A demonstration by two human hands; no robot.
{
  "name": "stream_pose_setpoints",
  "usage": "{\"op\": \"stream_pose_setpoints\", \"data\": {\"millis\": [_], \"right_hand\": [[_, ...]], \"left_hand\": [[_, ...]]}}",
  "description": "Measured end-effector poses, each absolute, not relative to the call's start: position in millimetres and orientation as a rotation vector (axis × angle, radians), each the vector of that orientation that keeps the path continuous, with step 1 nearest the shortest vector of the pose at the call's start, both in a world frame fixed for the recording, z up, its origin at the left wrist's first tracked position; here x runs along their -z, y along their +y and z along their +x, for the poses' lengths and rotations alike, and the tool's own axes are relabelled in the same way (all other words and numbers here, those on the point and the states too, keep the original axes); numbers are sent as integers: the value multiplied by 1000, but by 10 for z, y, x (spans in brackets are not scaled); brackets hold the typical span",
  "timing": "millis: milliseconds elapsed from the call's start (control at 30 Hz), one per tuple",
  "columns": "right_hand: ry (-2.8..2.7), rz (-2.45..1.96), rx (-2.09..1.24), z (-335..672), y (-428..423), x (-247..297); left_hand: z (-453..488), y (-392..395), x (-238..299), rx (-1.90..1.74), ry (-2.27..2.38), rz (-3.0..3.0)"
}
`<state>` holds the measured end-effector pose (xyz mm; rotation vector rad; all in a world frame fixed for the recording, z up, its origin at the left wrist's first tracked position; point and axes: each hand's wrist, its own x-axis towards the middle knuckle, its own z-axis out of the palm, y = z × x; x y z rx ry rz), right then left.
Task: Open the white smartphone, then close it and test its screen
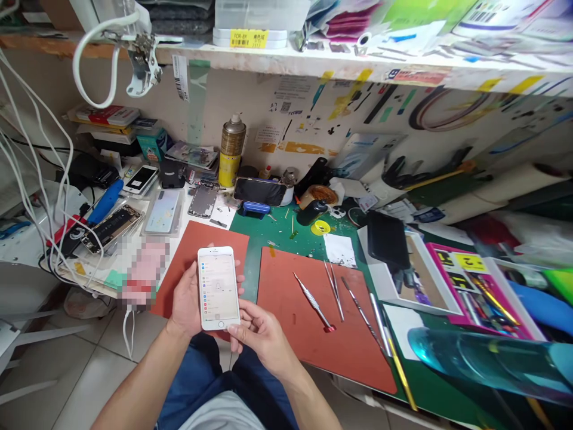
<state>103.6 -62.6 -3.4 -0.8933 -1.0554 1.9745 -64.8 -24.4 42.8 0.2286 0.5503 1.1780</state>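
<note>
A white smartphone (218, 286) with its screen lit sits upright in my left hand (187, 304), whose fingers wrap round its back and edges. My right hand (259, 333) grips the phone's lower right corner, thumb near the home button. I hold the phone over my lap, just in front of the bench edge, above a red-brown mat (197, 257).
A second red-brown mat (333, 334) carries a metal spudger (313, 301), tweezers (335, 289) and thin picks. A spray can (231, 150), a phone on a blue stand (259, 192), opened phones (110, 227), cables at left and a parts tray (474, 292) crowd the bench.
</note>
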Motion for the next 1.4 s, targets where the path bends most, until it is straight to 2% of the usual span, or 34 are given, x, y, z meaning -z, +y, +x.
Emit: {"op": "stream_pose_setpoints", "data": {"millis": [200,467,900,1400], "right_hand": [[-1023,-852,-2002,1072,-650,62],[-902,-771,-2071,1121,-644,25],[-849,-743,-2106,1154,-657,70],[-862,-696,-2078,1107,-657,66]], "left_hand": [[-623,-236,-434,-1243,636,249],[-758,-142,-379,-1448,956,619],[-876,-75,-438,-1378,759,747],[-962,-29,-387,-1334,794,762]]}}
